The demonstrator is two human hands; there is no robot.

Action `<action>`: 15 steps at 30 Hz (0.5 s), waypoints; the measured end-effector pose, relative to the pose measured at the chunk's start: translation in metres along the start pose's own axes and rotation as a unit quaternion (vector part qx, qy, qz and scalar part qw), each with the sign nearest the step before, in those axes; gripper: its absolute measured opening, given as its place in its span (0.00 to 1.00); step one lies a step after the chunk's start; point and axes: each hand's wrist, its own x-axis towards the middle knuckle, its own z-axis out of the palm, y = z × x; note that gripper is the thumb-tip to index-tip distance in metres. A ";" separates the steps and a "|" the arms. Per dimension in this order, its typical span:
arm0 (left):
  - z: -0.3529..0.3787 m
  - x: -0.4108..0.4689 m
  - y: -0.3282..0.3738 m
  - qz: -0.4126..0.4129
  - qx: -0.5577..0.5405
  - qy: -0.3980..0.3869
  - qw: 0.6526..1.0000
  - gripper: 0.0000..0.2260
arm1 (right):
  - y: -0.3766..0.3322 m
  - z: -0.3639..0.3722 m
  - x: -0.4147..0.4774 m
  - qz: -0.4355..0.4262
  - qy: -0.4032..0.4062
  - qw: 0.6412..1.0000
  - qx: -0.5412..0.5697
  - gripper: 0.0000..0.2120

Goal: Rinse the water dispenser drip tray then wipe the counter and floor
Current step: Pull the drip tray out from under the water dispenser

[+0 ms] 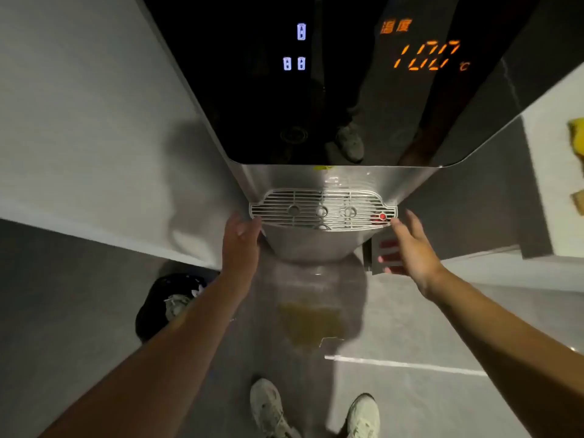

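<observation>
Silvery metal slats form the drip tray (pixel 322 210), seated in the water dispenser (pixel 316 90) at the centre of the frame. Its long axis runs left to right and its curved front edge faces the bottom of the frame. The left hand (pixel 241 245) touches the tray's left end; I cannot tell whether its fingers (pixel 249 224) grip it. The right hand (pixel 410 248), fingers spread and relaxed, is just beside the right end, perhaps touching. Below, a yellowish puddle (pixel 311 324) lies on the floor (pixel 410 327).
</observation>
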 end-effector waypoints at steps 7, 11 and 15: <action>0.029 0.036 -0.010 0.041 0.036 -0.003 0.999 0.07 | 0.001 0.014 0.038 0.014 -0.045 0.998 -0.038 0.18; 0.025 0.033 -0.012 0.041 0.043 -0.015 0.998 0.09 | 0.005 0.014 0.036 0.011 -0.047 0.999 -0.010 0.17; 0.019 0.021 -0.012 0.014 0.016 -0.036 0.999 0.08 | 0.012 0.021 0.023 -0.002 -0.017 1.000 0.011 0.13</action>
